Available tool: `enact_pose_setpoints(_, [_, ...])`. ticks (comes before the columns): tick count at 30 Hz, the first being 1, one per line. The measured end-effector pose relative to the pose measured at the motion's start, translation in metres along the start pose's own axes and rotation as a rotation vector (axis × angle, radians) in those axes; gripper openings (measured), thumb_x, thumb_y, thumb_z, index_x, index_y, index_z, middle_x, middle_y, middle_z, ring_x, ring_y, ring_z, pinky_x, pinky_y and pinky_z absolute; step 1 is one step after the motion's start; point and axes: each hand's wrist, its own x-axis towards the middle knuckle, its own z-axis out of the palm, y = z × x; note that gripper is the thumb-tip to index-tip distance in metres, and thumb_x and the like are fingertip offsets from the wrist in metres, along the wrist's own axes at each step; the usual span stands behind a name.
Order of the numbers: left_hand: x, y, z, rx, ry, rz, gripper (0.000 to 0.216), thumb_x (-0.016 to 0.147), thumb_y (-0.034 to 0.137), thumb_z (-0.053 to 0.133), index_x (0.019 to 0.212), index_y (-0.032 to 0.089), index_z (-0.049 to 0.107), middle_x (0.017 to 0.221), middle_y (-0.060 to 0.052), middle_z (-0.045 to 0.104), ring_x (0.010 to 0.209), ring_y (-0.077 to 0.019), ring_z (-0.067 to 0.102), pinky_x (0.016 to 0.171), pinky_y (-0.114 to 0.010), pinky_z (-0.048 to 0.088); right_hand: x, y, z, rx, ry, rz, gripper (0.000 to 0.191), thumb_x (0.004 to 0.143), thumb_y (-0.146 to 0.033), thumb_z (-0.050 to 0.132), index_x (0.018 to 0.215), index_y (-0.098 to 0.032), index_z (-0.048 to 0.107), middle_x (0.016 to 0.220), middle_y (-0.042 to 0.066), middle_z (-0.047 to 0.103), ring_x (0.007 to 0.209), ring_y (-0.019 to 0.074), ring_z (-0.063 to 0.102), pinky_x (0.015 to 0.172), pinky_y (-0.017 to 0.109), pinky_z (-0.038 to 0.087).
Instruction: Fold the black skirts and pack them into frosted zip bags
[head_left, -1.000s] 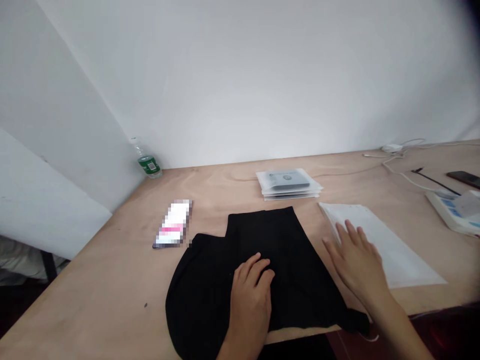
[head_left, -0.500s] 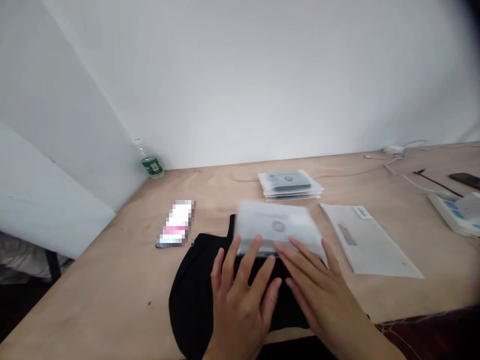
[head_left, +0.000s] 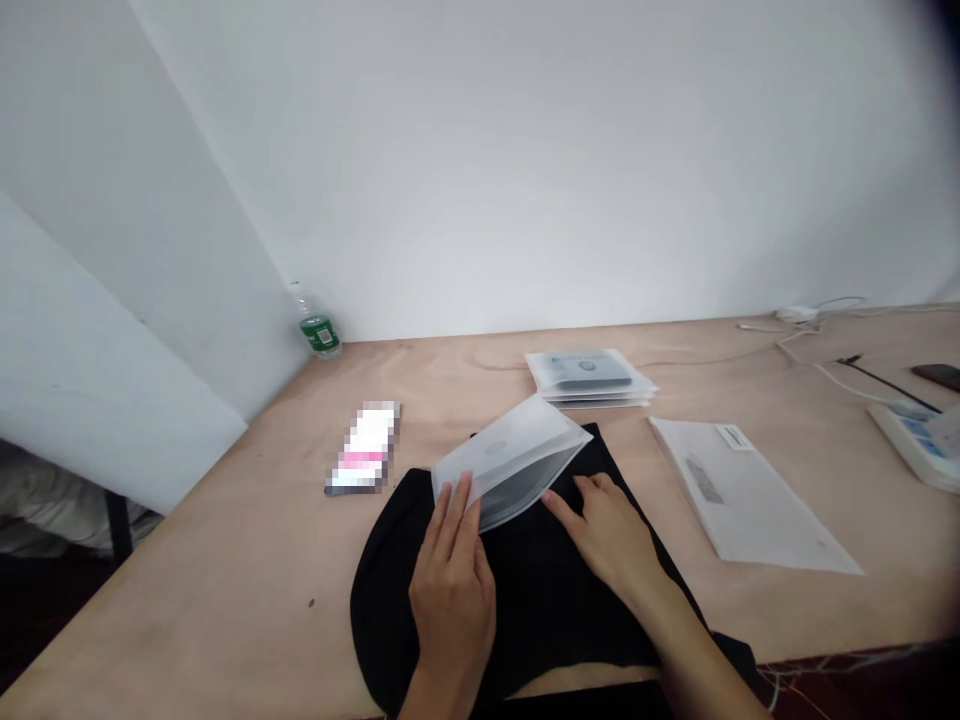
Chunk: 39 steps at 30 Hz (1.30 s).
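While the left grip (head_left: 452, 600) sits with its fingers straight and together against the near corner of a frosted plastic pouch (head_left: 510, 462) (whether the thumb pinches underneath, I can't tell), the right grip (head_left: 607, 530) lies open on the black garment (head_left: 397, 610), one fingertip at the pouch's lower edge, apparently steadying it. That pouch rests tilted across the cloth, which keeps it off the plywood tabletop (head_left: 187, 590). Farther out, a stack of frosted pouches (head_left: 592, 380) sits beyond the garment, and a white sleeve (head_left: 750, 500) lies off to the right.
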Motion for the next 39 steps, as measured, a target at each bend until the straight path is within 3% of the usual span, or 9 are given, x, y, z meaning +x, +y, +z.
enact_pose_setpoints(8, [-0.003,-0.001,0.005,-0.036,0.017,-0.050,0.043,0.083,0.003,0.040,0.122,0.017,0.050,0.127,-0.008,0.054,0.122,-0.0213,0.044,0.093,-0.040,0.046,0.010,-0.012,-0.004,0.289,-0.118,0.027,0.049,0.076,-0.049,0.052,0.116,-0.022,0.048,0.100,0.011,0.062,0.097,0.0313,0.059,0.076,0.042,0.044])
enact_pose_setpoints(14, [0.005,-0.002,0.000,-0.044,0.055,-0.120,0.047,0.083,0.004,0.039,0.124,0.022,0.048,0.128,-0.005,0.053,0.122,-0.0211,0.045,0.094,-0.041,0.046,-0.001,-0.009,0.000,0.907,-0.028,0.264,0.069,0.065,-0.039,0.066,0.125,-0.023,0.038,0.108,0.011,0.063,0.102,0.0282,0.059,0.082,0.042,0.047])
enact_pose_setpoints(17, [0.016,0.001,0.000,-0.035,0.049,-0.163,0.047,0.082,0.004,0.039,0.124,0.024,0.049,0.128,-0.004,0.054,0.122,-0.0222,0.044,0.094,-0.043,0.045,-0.023,0.001,-0.018,1.271,-0.159,0.460,0.063,0.065,-0.035,0.066,0.122,-0.019,0.044,0.106,0.011,0.065,0.097,0.0269,0.062,0.082,0.041,0.050])
enact_pose_setpoints(20, [0.025,0.006,0.005,-0.025,0.014,-0.145,0.045,0.081,0.004,0.040,0.120,0.022,0.053,0.127,-0.005,0.055,0.121,-0.0241,0.045,0.095,-0.046,0.045,-0.046,0.012,-0.041,1.444,-0.360,0.619,0.042,0.071,-0.038,0.058,0.107,-0.016,0.058,0.102,0.012,0.068,0.093,0.0288,0.064,0.079,0.042,0.051])
enact_pose_setpoints(22, [0.027,0.010,0.009,-0.019,-0.020,-0.104,0.044,0.081,0.004,0.039,0.118,0.021,0.054,0.126,-0.007,0.055,0.121,-0.0250,0.046,0.094,-0.046,0.045,-0.053,0.014,-0.049,1.518,-0.395,0.676,0.038,0.073,-0.038,0.056,0.103,-0.017,0.061,0.100,0.012,0.068,0.091,0.0287,0.065,0.078,0.042,0.052])
enact_pose_setpoints(28, [0.021,0.024,0.010,-0.087,-0.206,0.012,0.053,0.076,-0.002,0.034,0.125,0.014,0.046,0.136,-0.013,0.044,0.125,-0.0236,0.040,0.096,-0.041,0.045,-0.039,0.005,-0.038,1.511,-0.356,0.619,0.031,0.072,-0.034,0.060,0.096,-0.014,0.063,0.099,0.012,0.069,0.093,0.0260,0.064,0.078,0.038,0.052])
enact_pose_setpoints(31, [0.019,0.032,0.010,-0.104,-0.257,0.049,0.064,0.071,-0.007,0.033,0.130,0.015,0.040,0.139,-0.012,0.040,0.128,-0.0224,0.035,0.099,-0.041,0.041,-0.033,-0.002,-0.026,1.560,-0.226,0.535,0.034,0.076,-0.035,0.056,0.103,-0.015,0.061,0.102,0.011,0.068,0.097,0.0261,0.062,0.078,0.039,0.053])
enact_pose_setpoints(34, [0.019,0.036,0.011,-0.101,-0.295,0.066,0.071,0.068,-0.009,0.030,0.135,0.016,0.033,0.140,-0.011,0.037,0.130,-0.0219,0.031,0.098,-0.040,0.042,-0.033,-0.006,-0.020,1.742,-0.069,0.533,0.041,0.075,-0.028,0.060,0.115,-0.019,0.054,0.105,0.007,0.067,0.099,0.0236,0.062,0.083,0.039,0.051])
enact_pose_setpoints(39, [0.021,0.040,0.007,-0.079,-0.334,0.062,0.077,0.068,-0.009,0.031,0.140,0.019,0.021,0.144,-0.009,0.031,0.132,-0.0226,0.026,0.096,-0.039,0.045,-0.033,-0.005,-0.021,1.875,-0.014,0.514,0.057,0.069,-0.015,0.067,0.122,-0.024,0.048,0.100,0.003,0.069,0.096,0.0216,0.063,0.089,0.040,0.048])
